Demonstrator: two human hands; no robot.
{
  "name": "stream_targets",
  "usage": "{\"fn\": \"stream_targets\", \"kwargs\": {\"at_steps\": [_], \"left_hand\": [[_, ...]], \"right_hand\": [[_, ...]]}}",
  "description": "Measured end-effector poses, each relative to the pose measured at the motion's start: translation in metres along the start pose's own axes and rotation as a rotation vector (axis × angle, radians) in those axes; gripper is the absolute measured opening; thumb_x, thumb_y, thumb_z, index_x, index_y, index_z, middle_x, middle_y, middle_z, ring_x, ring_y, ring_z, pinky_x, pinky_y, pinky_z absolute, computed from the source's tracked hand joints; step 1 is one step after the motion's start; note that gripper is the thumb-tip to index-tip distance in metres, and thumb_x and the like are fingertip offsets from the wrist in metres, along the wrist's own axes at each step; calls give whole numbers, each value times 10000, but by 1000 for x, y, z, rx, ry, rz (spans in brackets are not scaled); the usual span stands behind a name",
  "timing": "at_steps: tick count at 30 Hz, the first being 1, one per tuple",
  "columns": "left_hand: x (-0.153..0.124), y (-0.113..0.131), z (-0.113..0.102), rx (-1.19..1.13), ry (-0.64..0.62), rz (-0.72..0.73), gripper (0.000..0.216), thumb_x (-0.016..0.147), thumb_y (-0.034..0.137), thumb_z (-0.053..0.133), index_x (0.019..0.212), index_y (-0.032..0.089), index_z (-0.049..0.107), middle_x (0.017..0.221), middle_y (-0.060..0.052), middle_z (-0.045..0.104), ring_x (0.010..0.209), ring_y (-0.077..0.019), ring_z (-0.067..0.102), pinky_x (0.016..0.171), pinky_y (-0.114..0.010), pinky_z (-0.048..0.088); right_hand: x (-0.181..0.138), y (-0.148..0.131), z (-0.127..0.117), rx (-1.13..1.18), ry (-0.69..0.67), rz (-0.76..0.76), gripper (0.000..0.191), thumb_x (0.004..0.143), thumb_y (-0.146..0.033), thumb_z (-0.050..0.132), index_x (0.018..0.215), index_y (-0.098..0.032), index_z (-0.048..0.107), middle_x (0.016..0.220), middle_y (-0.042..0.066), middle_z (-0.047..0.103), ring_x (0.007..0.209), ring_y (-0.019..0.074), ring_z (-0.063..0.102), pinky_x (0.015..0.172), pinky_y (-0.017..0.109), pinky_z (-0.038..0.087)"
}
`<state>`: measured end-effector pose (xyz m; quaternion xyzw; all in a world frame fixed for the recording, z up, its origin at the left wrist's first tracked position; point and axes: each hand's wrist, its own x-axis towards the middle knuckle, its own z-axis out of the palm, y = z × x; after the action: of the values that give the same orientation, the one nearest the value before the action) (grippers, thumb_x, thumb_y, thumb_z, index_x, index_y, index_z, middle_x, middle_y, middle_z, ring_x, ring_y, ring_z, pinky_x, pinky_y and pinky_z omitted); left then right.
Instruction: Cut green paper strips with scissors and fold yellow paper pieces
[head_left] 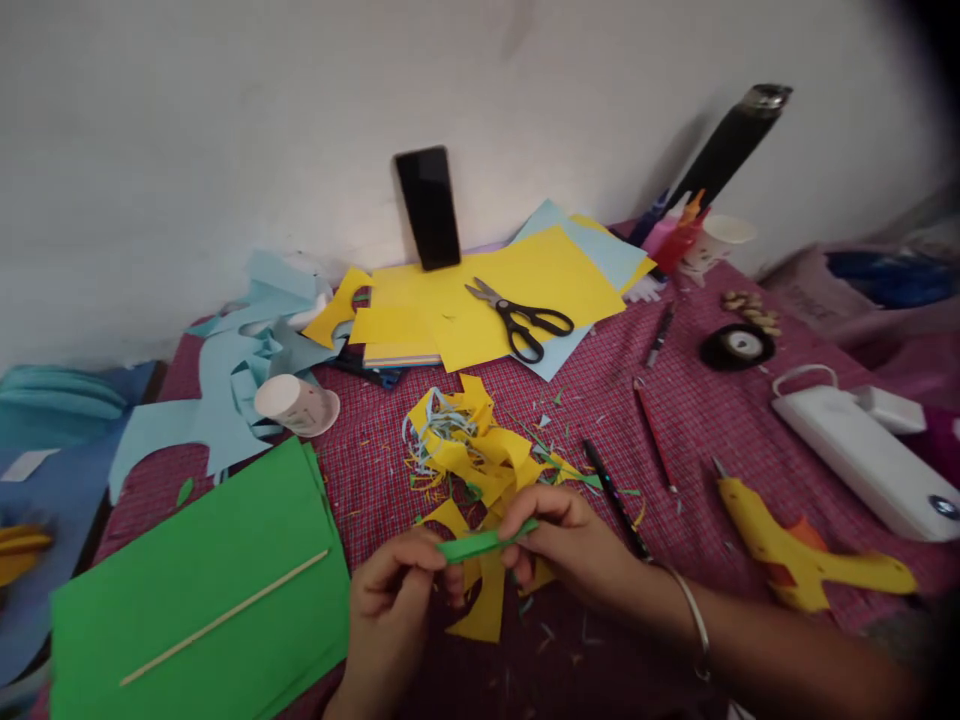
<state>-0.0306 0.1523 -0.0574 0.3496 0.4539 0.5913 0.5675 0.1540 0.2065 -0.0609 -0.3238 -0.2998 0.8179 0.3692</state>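
Observation:
A narrow strip of green paper (472, 546) is stretched level between my two hands. My left hand (397, 590) pinches its left end between thumb and fingers. At the other end, my right hand (566, 535), with a bangle on the wrist, grips the strip the same way. Yellow and pale blue paper scraps (472, 440) lie heaped just beyond and under my hands. To the left, a stack of green sheets (187, 560) carries a thin wooden stick (225, 618). Near my right hand rests a dark pen (615, 495).
Black-handled scissors (517, 315) lie on yellow sheets (465, 340) below a phone (427, 208) leaning on the wall. A paper cup (289, 402) is tipped over at left. On the right are a yellow glue gun (795, 545), a red pencil (655, 435), black tape (739, 347) and a white power strip (862, 450).

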Motion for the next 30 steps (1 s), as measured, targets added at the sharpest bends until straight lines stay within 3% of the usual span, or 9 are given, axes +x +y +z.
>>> {"fn": "stream_targets", "kwargs": {"at_steps": [3,8,11,15,18,24,30], "left_hand": [[-2,1,1,-73,20,-77,141,829,122,613,730,205,666,654,12,643,545,-112,613,505,-214,503],[5,10,5,-324,-51,-119,104,756,261,706,733,188,636,668,12,644,526,-122,610,471,-217,497],[12,15,5,-444,-97,-308,234,826,425,610,797,194,594,602,14,624,444,-113,571,390,-190,450],[14,14,4,-326,-335,-649,521,883,637,374,803,164,578,600,-57,667,412,-128,592,354,-189,446],[7,11,5,-179,-515,-768,641,880,681,301,852,127,623,624,-91,680,420,-129,604,371,-196,466],[-1,13,5,37,-641,-705,459,887,547,469,910,124,645,577,-34,639,379,-83,538,376,-167,439],[-3,16,8,165,-623,-558,354,933,440,458,867,140,635,467,74,434,327,-31,275,326,-146,229]], "right_hand": [[3,3,0,9,-12,-34,88,763,-238,726,745,-156,700,615,-2,696,444,71,612,437,153,494],[0,-3,-2,-11,-27,-103,84,744,-244,744,734,-170,703,611,-3,697,448,83,616,440,163,503],[-2,-13,-4,-44,-44,-161,73,731,-243,759,727,-185,714,600,-7,693,462,77,611,452,153,497],[-5,-17,-8,-173,-119,-184,119,742,-294,757,712,-189,709,598,-2,685,458,90,609,444,176,501],[-8,-15,-9,-318,-206,-199,106,792,-278,703,744,-184,700,629,1,684,505,96,628,490,193,520],[-13,-17,1,-541,-258,-114,58,765,-143,622,736,-166,667,583,-28,645,485,68,575,481,174,480],[-12,-14,3,-550,-226,-100,51,757,-164,600,739,-165,648,575,-36,628,474,62,556,484,183,469]]}}
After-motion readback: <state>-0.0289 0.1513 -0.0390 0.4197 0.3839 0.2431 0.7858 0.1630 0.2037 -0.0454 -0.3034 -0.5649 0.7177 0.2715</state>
